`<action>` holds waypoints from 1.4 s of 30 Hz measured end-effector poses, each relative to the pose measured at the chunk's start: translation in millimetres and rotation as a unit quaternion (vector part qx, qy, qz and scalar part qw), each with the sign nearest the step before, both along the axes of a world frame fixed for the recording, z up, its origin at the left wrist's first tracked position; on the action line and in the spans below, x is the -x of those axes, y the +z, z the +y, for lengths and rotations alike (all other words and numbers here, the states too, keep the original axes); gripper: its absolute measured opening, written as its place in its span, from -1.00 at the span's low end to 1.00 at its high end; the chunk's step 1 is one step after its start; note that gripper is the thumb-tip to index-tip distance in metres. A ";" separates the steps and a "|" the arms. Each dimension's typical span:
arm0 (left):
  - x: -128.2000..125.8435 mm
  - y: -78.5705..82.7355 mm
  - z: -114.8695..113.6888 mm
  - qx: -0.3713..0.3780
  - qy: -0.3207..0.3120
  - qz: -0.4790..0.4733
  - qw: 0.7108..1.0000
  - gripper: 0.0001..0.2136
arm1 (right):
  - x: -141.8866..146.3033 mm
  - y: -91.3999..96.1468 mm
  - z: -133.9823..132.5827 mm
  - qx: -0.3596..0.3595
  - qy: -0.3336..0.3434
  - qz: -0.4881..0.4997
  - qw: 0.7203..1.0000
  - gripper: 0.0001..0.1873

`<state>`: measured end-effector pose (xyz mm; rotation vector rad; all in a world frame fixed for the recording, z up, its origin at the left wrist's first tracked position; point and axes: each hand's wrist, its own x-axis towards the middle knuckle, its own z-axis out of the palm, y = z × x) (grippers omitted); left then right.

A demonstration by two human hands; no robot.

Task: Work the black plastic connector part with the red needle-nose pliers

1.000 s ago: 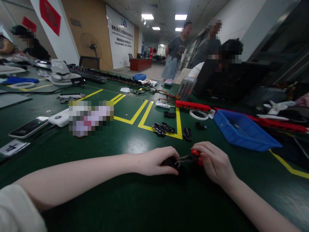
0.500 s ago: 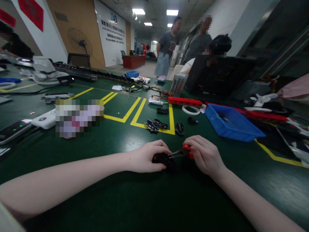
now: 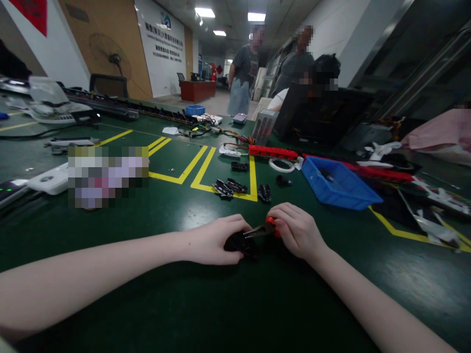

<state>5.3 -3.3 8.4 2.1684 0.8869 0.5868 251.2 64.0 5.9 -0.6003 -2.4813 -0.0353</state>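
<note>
On the green table, my left hand (image 3: 217, 241) is closed around a dark black part (image 3: 241, 245), its thumb below and fingers above; the part's exact kind cannot be made out. My right hand (image 3: 299, 230) grips red-handled pliers (image 3: 259, 230), whose metal jaws point left at the top of the black part. Whether the jaws touch it is unclear. Beyond my hands lie several similar small black parts, among them a pair (image 3: 228, 187) inside the yellow tape and a single one (image 3: 264, 192) just right of the tape.
A blue tray (image 3: 342, 189) with a dark item inside stands to the right, near a white ring (image 3: 281, 165) and a red strip (image 3: 274, 151). A phone-like blurred item and a white device (image 3: 49, 180) lie left. Two people stand at the back.
The whole view has shifted, so most things sit slightly further left. The plier jaws appear a little more open over the black part. Both hands keep their holds.
</note>
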 end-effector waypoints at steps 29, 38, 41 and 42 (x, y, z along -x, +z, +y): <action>-0.5 -0.5 -0.5 -0.069 -0.070 0.069 0.993 -0.73 | -2.0 -4.7 -3.1 -0.029 0.052 -0.012 0.998 -0.69; -0.4 -2.3 -0.3 -0.087 -0.074 0.087 0.990 -0.71 | -1.4 -5.0 -1.9 -0.049 0.048 -0.031 0.997 -0.70; -0.8 -2.3 -0.7 -0.092 -0.075 0.093 0.989 -0.71 | -0.9 -5.5 -1.6 -0.051 0.048 -0.031 0.997 -0.70; -1.0 -2.4 -0.8 -0.094 -0.075 0.093 0.988 -0.71 | -0.8 -5.9 -1.5 -0.053 0.051 -0.031 0.997 -0.70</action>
